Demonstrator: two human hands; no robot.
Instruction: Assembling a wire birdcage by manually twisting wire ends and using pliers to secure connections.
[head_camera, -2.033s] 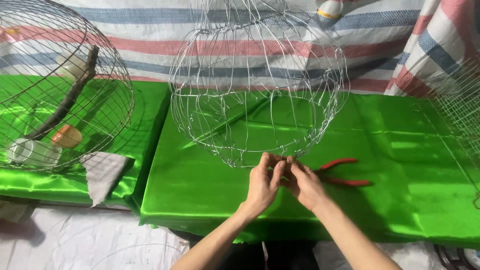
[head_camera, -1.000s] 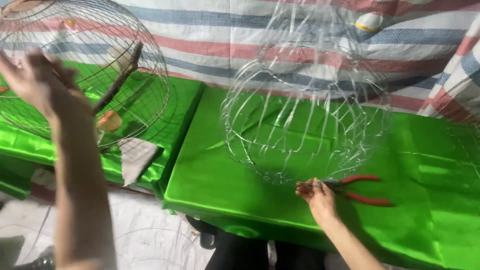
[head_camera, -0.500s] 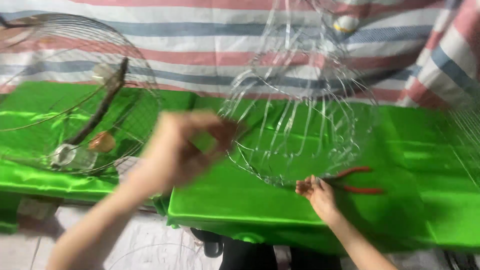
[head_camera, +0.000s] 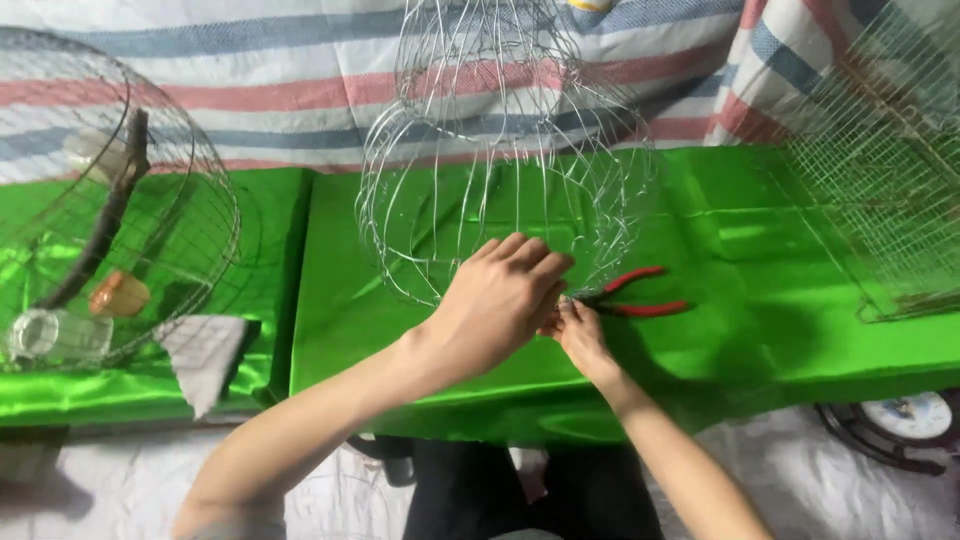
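A round frame of thin silver wire (head_camera: 500, 170) stands on the green cloth table (head_camera: 760, 250), its lower rim near the front edge. My left hand (head_camera: 500, 300) lies over that lower rim with the fingers curled around the wire. My right hand (head_camera: 580, 335) is just behind it, fingertips pinching the same wire. Red-handled pliers (head_camera: 635, 295) lie on the cloth just right of both hands, touched by neither.
A finished round wire cage (head_camera: 110, 200) with a dark perch, a clear jar (head_camera: 55, 335) and an orange cup (head_camera: 120, 293) sits at the left. A square mesh cage (head_camera: 880, 170) stands at the right. A grey cloth (head_camera: 205, 350) hangs over the table edge. A striped sheet covers the back.
My left hand, raised toward the left cage a second ago, has swung back right and down onto the wire frame's rim beside my right hand, which stayed on the wire.
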